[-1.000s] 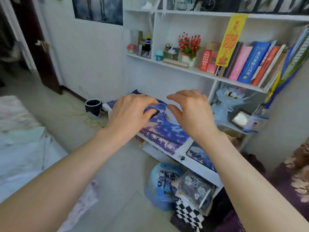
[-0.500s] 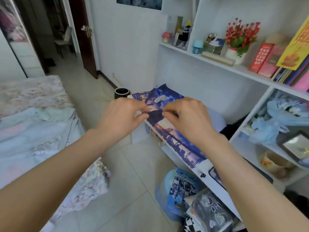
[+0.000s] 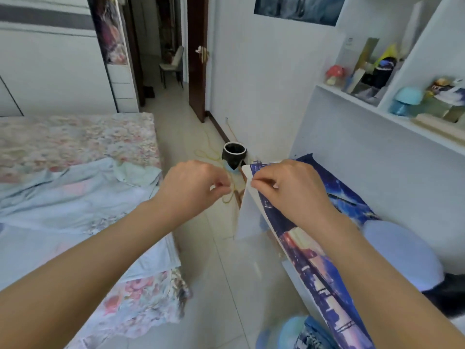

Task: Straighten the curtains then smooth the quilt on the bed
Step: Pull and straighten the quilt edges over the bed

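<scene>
Two bare hands are raised in front of the person, above the floor between the bed and the white shelf unit (image 3: 352,157). Left hand (image 3: 193,187): fingers curled, thumb and forefinger tip pressed together; whether anything lies between them cannot be told. Right hand (image 3: 289,190): thumb and forefinger closed in a pinch at the near edge of the blue printed cloth (image 3: 314,260), which covers the shelf unit's lower ledge and runs back under the right wrist; a white sheet or lining hangs just below that pinch. No curtains are in view, so their state cannot be judged. The quilt (image 3: 63,217) lies rumpled on the bed (image 3: 75,142), well to the left of the left fingertips, with folds bunched toward the middle and one edge hanging over the bed's side. Judged from this, the quilt step is not yet done. To perform it well, release both pinches first, take the quilt by two corners with the hands set wide apart, draw it taut toward the foot, then sweep flat palms outward from the centre so the creases leave at the edges.
</scene>
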